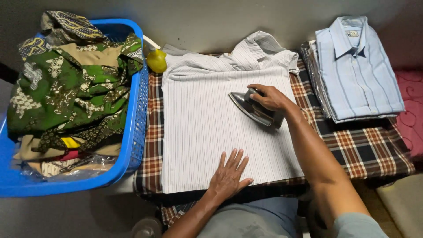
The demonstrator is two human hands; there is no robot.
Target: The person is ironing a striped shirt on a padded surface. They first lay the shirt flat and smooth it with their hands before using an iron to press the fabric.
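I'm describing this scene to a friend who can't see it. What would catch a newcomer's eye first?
Most striking is the right hand gripping a metal iron on a white striped shirt spread over a checked cloth at centre, with the left hand pressed flat on the shirt's near edge. At left, a bright blue basket brims with green patterned clothes; at upper right lies a folded light blue shirt.

right hand [269, 98] gripping iron [253, 108], left hand [229, 175] flat on striped shirt [202, 128]

Blue laundry basket [134, 132] (heaped with patterned clothes [66, 92]), yellow bottle [156, 61], folded blue shirts [357, 70]
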